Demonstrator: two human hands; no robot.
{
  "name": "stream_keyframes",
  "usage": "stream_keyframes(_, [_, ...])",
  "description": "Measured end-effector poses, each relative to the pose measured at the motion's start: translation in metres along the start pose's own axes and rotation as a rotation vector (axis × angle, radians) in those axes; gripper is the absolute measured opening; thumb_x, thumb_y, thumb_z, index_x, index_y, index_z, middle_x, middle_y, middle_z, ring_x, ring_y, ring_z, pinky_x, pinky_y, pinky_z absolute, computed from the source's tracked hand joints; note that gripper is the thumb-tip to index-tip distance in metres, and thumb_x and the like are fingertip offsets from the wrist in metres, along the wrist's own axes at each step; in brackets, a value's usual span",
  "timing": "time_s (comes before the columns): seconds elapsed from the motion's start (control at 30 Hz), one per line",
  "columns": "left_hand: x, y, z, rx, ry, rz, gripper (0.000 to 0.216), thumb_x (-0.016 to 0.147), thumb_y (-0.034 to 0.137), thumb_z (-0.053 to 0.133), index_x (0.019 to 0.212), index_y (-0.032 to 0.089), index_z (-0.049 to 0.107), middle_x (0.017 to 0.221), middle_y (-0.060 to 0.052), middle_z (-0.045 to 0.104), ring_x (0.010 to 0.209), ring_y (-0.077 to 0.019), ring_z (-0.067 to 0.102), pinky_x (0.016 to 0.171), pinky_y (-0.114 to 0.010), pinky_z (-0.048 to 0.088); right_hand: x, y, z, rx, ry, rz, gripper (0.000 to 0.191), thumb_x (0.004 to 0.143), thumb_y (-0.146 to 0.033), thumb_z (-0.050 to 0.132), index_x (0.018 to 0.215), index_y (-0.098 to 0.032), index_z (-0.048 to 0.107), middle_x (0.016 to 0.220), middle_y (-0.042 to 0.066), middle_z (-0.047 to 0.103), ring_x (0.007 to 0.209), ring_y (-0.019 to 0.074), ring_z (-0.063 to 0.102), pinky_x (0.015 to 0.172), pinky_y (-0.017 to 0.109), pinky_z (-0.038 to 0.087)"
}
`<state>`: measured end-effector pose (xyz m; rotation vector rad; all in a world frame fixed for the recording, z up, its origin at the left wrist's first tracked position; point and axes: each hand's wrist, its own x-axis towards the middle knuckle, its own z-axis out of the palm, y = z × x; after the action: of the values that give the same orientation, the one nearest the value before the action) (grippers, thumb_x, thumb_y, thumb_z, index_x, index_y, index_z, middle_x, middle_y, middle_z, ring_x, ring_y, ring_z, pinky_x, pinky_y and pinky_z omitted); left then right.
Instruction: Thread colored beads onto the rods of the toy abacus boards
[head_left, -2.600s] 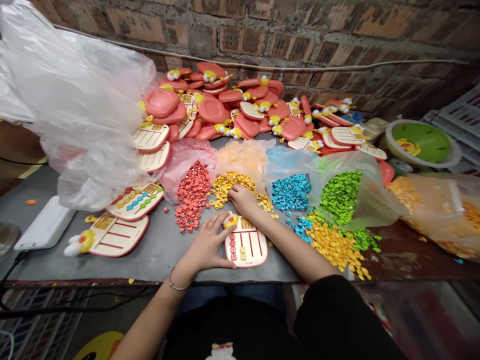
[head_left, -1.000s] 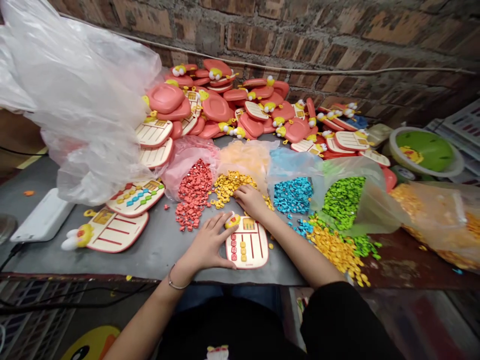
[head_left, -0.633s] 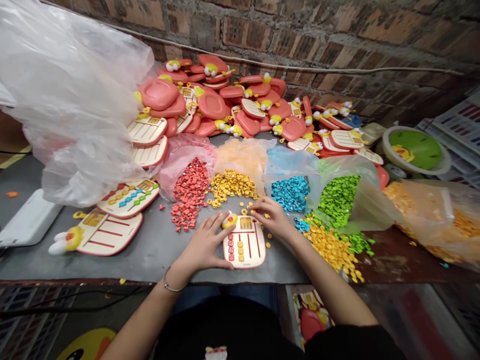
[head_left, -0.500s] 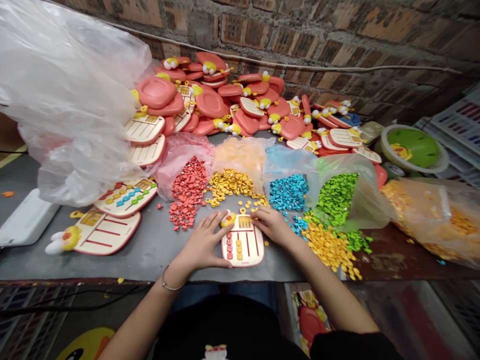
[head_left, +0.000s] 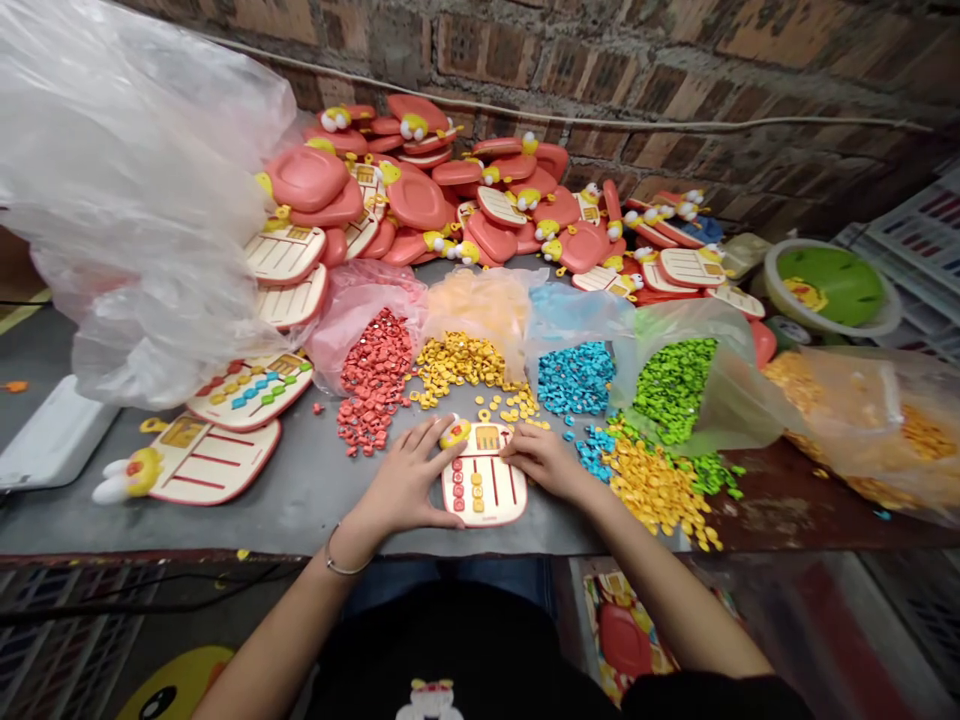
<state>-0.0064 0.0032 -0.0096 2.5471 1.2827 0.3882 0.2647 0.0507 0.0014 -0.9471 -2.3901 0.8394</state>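
Note:
In front of me a cream-coloured toy board (head_left: 487, 508) with a red rim and a yellow animal head lies on the grey table. Red beads fill its left slot, and a few yellow beads sit in the middle one. My left hand (head_left: 411, 478) grips the board's left side, thumb at the lower edge and fingers by the head. The fingers of my right hand (head_left: 551, 462) are pinched together on the board's upper right, near the top of the right-hand slot. Whatever they hold is hidden.
Beyond the board spill piles of red beads (head_left: 375, 372), yellow beads (head_left: 461, 362), blue beads (head_left: 576, 378) and green beads (head_left: 675, 385) from plastic bags. More yellow beads (head_left: 652, 485) lie at right. Two boards (head_left: 217, 465) rest at left; many red-backed boards (head_left: 420, 200) are heaped behind.
My right hand has slid a little down the board, from beside its top window towards the top of the right slot. My left hand keeps its grip.

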Motion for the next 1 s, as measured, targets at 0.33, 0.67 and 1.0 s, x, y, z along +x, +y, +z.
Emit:
stream_keyframes(0.33, [0.0, 0.0, 0.0, -0.015, -0.004, 0.009, 0.1, 0.064, 0.083, 0.06, 0.143, 0.025, 0.044, 0.158, -0.014, 0.022, 0.141, -0.0388, 0.024, 0.111, -0.052, 0.026, 0.023, -0.017, 0.005, 0.329, -0.148, 0.022, 0.013, 0.09, -0.027, 0.061, 0.092, -0.019, 0.071, 0.087, 0.004, 0.072, 0.078, 0.0161, 0.065, 0.071, 0.027, 0.05])
stream_keyframes(0.67, [0.001, 0.001, -0.003, -0.007, -0.022, 0.023, 0.098, 0.066, 0.078, 0.064, 0.145, 0.024, 0.041, 0.158, -0.014, 0.018, 0.141, -0.0404, 0.021, 0.111, -0.054, 0.025, 0.017, 0.065, -0.05, -0.444, 0.355, 0.34, 0.017, 0.085, -0.011, 0.056, 0.094, -0.018, 0.069, 0.096, 0.011, 0.064, 0.094, 0.0257, 0.058, 0.085, 0.038, 0.046])
stream_keyframes(1.0, [0.008, 0.022, -0.019, 0.102, -0.051, 0.026, 0.1, 0.063, 0.068, 0.072, 0.147, 0.028, 0.036, 0.16, -0.014, 0.012, 0.144, -0.0435, 0.011, 0.112, -0.063, 0.002, 0.0, 0.039, -0.049, -0.181, 0.567, 0.306, 0.017, 0.091, -0.022, 0.051, 0.082, -0.019, 0.065, 0.087, 0.007, 0.06, 0.085, 0.0219, 0.058, 0.077, 0.035, 0.049])
